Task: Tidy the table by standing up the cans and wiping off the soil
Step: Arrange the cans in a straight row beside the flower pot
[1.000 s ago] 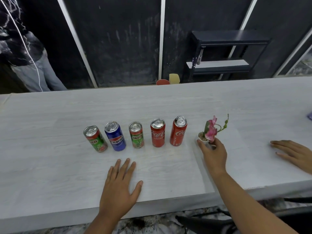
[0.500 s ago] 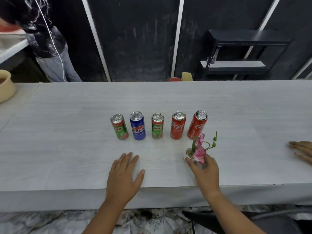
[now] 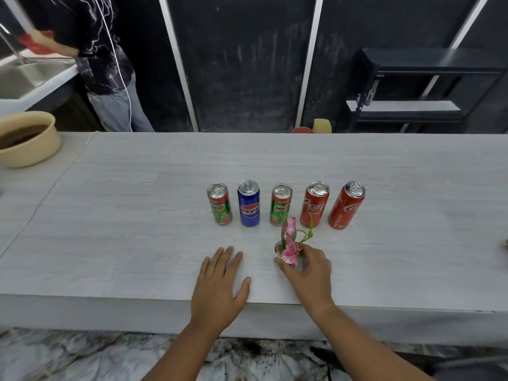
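Several cans stand upright in a row on the pale wooden table (image 3: 137,215): a green Milo can (image 3: 219,204), a blue Pepsi can (image 3: 248,203), a second Milo can (image 3: 281,204) and two red Coca-Cola cans (image 3: 314,204) (image 3: 347,204). My right hand (image 3: 310,273) grips a small white pot with a pink flower (image 3: 288,247), just in front of the row's middle. My left hand (image 3: 220,287) lies flat on the table near the front edge, fingers apart, holding nothing. No soil shows on the tabletop.
A tan bowl with brown contents (image 3: 26,138) sits at the table's far left. Another person (image 3: 101,50) stands at a sink behind it. A dark shelf unit (image 3: 428,89) is back right. Soil specks lie on the floor (image 3: 247,350) below the table's edge.
My right hand has carried the flower pot from the right end of the can row leftward and nearer to me. The view has swung left; my left hand stays flat.
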Demonstrator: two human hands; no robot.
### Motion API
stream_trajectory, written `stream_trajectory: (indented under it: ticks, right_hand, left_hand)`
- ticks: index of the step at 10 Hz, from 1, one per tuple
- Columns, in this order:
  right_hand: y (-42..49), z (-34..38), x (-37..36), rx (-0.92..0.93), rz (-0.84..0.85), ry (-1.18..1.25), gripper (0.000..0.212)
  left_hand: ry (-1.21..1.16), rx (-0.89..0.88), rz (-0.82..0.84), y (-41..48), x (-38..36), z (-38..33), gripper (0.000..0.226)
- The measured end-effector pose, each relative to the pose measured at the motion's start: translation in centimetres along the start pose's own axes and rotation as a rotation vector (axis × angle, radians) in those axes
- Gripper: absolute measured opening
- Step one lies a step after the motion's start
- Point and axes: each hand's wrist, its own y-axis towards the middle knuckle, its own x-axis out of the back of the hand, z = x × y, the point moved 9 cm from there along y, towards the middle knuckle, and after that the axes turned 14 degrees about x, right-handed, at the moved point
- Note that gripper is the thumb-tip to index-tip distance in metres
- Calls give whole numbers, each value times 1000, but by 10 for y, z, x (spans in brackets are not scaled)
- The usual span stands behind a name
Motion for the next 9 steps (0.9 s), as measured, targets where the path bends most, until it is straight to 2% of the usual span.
stream_trajectory:
  ticks: [5, 6, 7, 8, 9]
  right_hand:
    - [1, 10, 1, 50, 23, -67, 41]
    - [-4, 1, -3, 36, 105, -71, 69]
    - [-13, -10, -4, 3, 187, -84, 85]
    - [-35, -6, 3, 124, 345, -311, 84]
    - [-56, -3, 9, 213, 442, -412, 78]
  left_hand:
    - [30, -4, -30, 0, -4, 2, 62]
    - [44, -11, -25, 0, -7, 3, 62]
    - [47, -17, -28, -1, -10, 4, 63]
    - [37, -20, -21, 0, -4, 1, 63]
    - [29, -16, -11, 0, -3, -1, 63]
